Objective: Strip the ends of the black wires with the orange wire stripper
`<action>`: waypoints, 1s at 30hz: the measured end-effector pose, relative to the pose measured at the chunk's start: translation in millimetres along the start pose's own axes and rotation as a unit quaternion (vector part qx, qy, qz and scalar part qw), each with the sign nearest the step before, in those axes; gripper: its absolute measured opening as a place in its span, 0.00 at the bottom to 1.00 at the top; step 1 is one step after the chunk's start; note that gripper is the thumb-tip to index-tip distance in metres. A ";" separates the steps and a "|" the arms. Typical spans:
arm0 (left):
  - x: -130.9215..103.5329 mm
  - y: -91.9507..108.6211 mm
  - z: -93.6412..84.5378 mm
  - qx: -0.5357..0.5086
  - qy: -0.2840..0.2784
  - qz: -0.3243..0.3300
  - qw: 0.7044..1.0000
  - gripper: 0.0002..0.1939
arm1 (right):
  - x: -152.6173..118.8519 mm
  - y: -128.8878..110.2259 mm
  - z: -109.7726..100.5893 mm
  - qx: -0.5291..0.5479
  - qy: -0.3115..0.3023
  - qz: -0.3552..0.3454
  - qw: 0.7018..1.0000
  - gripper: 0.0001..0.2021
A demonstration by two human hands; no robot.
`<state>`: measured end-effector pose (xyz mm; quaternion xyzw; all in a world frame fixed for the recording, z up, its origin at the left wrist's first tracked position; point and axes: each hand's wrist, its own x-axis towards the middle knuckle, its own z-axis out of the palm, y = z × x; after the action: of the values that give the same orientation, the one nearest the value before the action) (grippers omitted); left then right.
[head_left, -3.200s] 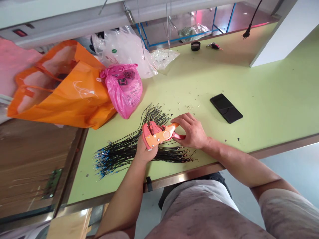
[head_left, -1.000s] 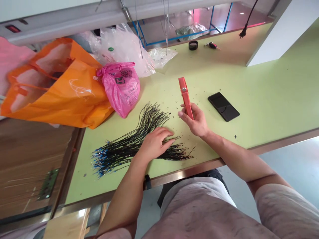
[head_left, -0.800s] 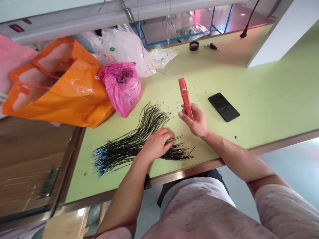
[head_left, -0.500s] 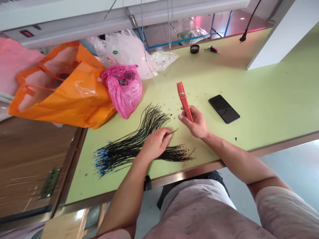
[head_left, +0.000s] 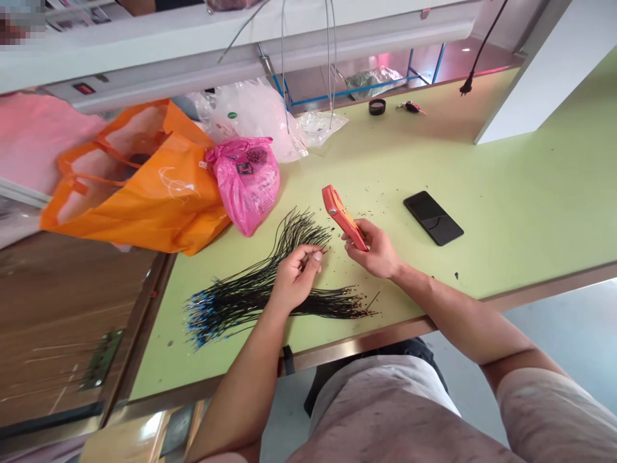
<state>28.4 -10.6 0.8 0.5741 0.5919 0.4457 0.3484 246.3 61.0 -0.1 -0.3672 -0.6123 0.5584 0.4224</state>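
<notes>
My right hand [head_left: 373,249] is wrapped round the handle of a red and orange hand tool [head_left: 343,217], whose head points up and to the left. My left hand [head_left: 297,273] is pinched on a thin black wire [head_left: 324,250]; its far end shows just past the fingertips. Beneath and beside this hand lies a big bundle of black wires [head_left: 241,292] with blue tips at the left. The bundle parts into two branches, one running up behind my left hand, the other passing to the right below it.
A black phone [head_left: 433,218] lies right of my right hand. An orange bag [head_left: 159,199], a pink plastic bag [head_left: 248,183] and clear plastic bags [head_left: 255,116] stand at the back left. A black ring [head_left: 376,107] and keys [head_left: 411,107] lie farther back. Small scraps dot the green table [head_left: 506,193].
The red tool has tilted left and shows more of its side, as my right hand has moved slightly down. My left hand has turned, fingers raised. The view has shifted a little.
</notes>
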 end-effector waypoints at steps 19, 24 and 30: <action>-5.4 -7.8 8.9 -0.027 -0.069 0.003 0.997 0.21 | -5.1 4.5 13.1 0.071 -0.075 0.012 0.995 0.17; -5.2 -6.6 8.1 -0.007 -0.054 0.017 0.998 0.20 | -5.5 2.3 13.2 0.060 -0.070 -0.004 0.996 0.16; -4.6 -5.4 6.6 -0.002 -0.046 0.011 0.999 0.21 | 0.4 4.7 8.0 0.078 -0.027 -0.005 0.997 0.17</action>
<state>33.0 -14.0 -7.0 0.5998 0.5684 0.4238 0.3709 238.7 58.9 -4.8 -0.3147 -0.5796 0.6125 0.4357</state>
